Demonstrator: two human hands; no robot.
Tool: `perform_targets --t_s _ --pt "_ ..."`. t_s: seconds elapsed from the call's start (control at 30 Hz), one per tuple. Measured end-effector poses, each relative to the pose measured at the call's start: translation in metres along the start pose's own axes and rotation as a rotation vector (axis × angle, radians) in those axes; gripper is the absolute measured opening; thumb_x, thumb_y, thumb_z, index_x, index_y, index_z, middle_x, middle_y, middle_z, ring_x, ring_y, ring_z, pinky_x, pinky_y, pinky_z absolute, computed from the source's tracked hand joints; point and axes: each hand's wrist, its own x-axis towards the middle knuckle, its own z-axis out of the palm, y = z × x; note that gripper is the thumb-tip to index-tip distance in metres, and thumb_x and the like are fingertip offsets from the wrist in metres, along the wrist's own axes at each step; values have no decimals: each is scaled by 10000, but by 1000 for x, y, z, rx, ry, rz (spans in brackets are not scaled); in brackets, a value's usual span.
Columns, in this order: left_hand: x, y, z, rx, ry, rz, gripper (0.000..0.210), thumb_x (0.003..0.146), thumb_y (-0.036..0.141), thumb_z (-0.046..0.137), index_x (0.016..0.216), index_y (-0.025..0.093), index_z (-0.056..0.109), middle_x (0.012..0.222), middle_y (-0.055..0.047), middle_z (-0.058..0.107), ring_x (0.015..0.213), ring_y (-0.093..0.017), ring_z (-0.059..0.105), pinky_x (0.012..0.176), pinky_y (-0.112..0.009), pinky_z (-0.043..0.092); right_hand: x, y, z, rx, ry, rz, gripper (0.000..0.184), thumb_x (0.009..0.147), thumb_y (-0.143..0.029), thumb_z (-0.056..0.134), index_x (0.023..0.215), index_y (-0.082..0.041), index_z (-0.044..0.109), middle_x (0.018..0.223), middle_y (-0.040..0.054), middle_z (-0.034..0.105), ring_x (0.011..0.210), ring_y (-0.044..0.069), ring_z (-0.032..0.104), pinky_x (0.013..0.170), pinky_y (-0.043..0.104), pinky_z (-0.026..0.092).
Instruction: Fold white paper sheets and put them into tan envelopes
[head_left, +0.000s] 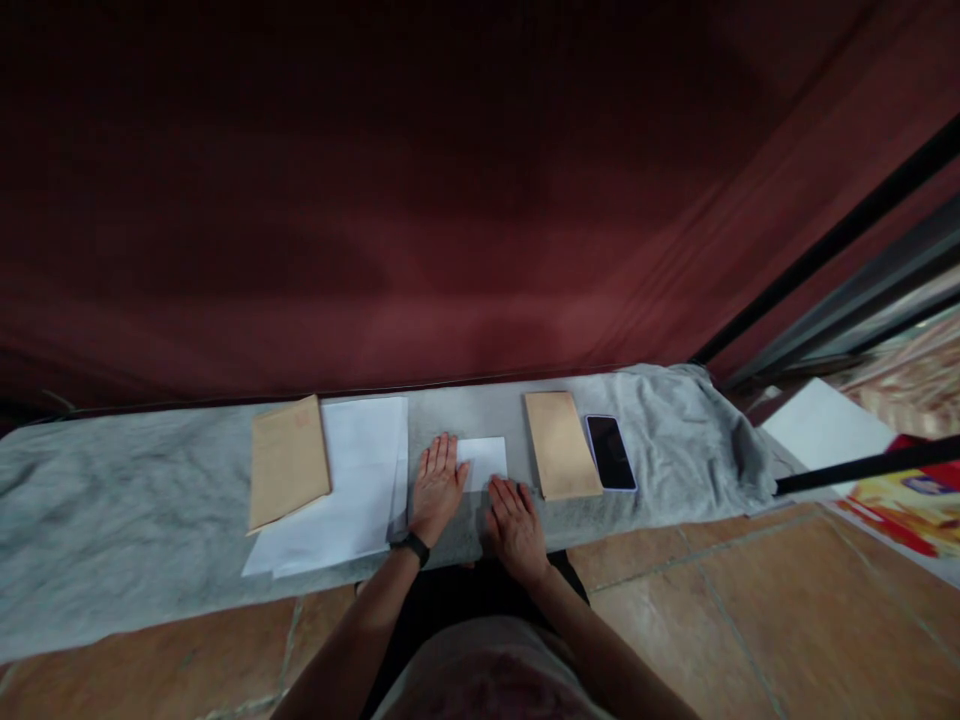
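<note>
just below the center of the frame, you have a small white paper [486, 457] lying flat on the cloth-covered table [150, 530]. your left hand [438, 487] lies palm down at the paper's left edge, fingers straight and close together, thumb held apart. your right hand [517, 525] is palm down at its lower right corner, fingers slightly bent, fingertips at the edge. neither hand pinches anything; both seem to be steadying or smoothing the paper, though how hard they press cannot be told.

as far as it shows, the small paper is already set out squarely in front of you. it may be a folded sheet, but no crease is clear enough to confirm that. left of center, the large white sheets [367, 470] lie overlapping and flat, apart from your hands, with the left brown envelope [290, 460] resting askew over their left side. right of center, the right brown envelope [562, 445] lies just beside the phone [610, 452]. the small paper is in neither envelope, and what they contain is hidden.
</note>
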Motion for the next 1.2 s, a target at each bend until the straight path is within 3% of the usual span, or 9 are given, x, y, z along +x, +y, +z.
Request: perform_targets --t_s 0.2,0.47,0.8,1.2 --pt "1 2 -4 16 -7 11 607 1023 393 283 1527 64 364 1589 -179 374 1506 -288 286 1214 -493 264 40 5 23 29 -3 25 480 1034 -291 386 1479 -128 463 1472 139 548 1388 250 486 1155 478 358" --pt "-1 1 1 50 10 1 604 1027 413 300 1524 76 368 1593 -184 364 1499 -291 302 1205 -494 269 66 18 40 -85 20 96 530 1052 -324 350 1531 -101 377 1540 161 455 1458 279 376 1194 504 260" --pt "1 2 -1 68 -21 -9 609 1029 407 316 1531 66 358 1596 -191 348 1497 -295 307 1210 -488 258 65 29 40 -116 -29 164 575 1058 -353 322 1555 -65 319 1586 190 364 1485 304 321 1207 500 216" --pt "1 5 -6 51 -9 -8 611 1026 404 329 1524 52 369 1586 -204 360 1488 -311 322 1204 -496 267 40 26 36 -125 8 154 617 1043 -367 381 1562 -48 285 1575 210 379 1484 305 319 1197 510 249"
